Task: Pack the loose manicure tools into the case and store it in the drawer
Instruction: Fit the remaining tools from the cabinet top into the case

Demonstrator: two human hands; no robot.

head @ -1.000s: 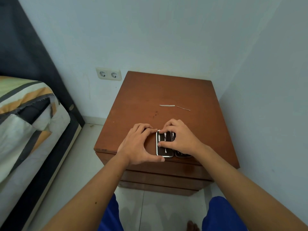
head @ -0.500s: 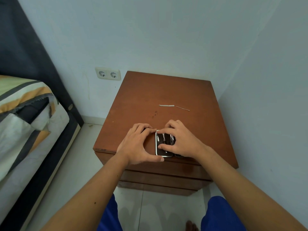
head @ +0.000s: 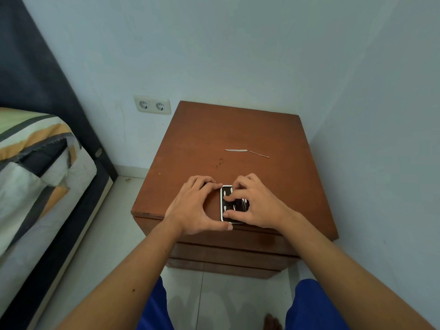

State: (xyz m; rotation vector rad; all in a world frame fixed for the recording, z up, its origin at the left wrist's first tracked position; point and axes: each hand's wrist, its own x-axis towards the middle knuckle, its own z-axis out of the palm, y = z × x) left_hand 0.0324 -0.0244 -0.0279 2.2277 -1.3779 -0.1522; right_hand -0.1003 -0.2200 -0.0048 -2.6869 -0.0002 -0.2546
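Observation:
A small open manicure case (head: 228, 206), black inside with a white rim, lies near the front edge of the brown nightstand (head: 214, 139). My left hand (head: 195, 208) grips its left side, index finger at the far corner and thumb at the near corner. My right hand (head: 254, 203) lies over the case's right half, fingers curled onto metal tools seated inside; that half is mostly hidden. Two loose tools rest farther back on the top: a flat silver file (head: 236, 150) and a thin pick (head: 259, 154). The closed drawer fronts (head: 228, 256) show below the top.
A bed with a striped cover (head: 31, 167) and dark frame stands to the left. A double wall socket (head: 152, 106) sits behind the nightstand's left corner. The right wall runs close to the nightstand. My blue-clad knees and a foot are below on the tiled floor.
My right hand's fingers have shifted a little on the tools in the case. My left hand keeps its hold; the two loose tools have not moved.

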